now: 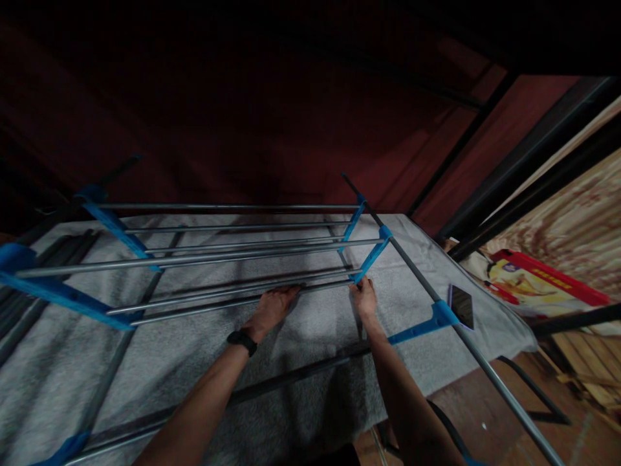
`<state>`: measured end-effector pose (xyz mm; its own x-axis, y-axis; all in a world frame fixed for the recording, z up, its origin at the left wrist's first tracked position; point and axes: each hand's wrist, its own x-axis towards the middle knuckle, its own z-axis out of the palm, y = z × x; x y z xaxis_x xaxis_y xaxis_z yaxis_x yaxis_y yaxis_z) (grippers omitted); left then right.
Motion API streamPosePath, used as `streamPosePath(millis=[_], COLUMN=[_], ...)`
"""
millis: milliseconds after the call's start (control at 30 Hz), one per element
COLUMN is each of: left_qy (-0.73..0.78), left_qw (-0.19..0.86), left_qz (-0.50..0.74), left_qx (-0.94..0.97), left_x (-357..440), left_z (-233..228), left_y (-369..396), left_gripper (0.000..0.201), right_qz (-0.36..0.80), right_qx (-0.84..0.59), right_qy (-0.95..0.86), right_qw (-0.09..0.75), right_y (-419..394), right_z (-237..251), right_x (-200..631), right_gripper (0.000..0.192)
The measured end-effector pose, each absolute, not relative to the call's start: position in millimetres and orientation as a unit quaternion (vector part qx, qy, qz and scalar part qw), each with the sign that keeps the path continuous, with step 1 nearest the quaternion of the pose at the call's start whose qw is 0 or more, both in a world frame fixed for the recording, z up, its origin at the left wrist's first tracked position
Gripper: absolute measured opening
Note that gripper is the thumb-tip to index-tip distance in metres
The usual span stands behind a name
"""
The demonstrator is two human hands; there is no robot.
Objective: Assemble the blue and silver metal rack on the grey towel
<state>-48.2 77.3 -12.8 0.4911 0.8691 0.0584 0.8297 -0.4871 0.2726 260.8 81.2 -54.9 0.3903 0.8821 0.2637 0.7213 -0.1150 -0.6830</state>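
Note:
A rack of grey metal rods with blue plastic side brackets stands on a grey towel-covered table. My left hand, with a black watch on its wrist, grips one of the lowest rods near its middle. My right hand holds the lower end of the right blue bracket where that rod meets it. Another blue connector sits on the long grey pole running toward me on the right.
A dark phone lies on the towel near the table's right edge. A red and yellow package lies beyond it on the right. Dark loose rods lie at the far left. A dark red wall stands behind.

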Motion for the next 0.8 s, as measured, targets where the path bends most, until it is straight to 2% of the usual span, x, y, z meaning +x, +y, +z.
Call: streamPosePath(millis=[800], left_qy=[0.485], left_qw=[0.148], left_qz=[0.094], left_qx=[0.857], left_x=[-51.9], left_z=[-1.0], left_y=[81.0], left_gripper=[0.042], right_qz=[0.054], right_qx=[-0.776], right_qy=[-0.550], right_qw=[0.304], right_y=[75.8], right_z=[-42.6], right_x=[249.7], right_gripper=[0.027])
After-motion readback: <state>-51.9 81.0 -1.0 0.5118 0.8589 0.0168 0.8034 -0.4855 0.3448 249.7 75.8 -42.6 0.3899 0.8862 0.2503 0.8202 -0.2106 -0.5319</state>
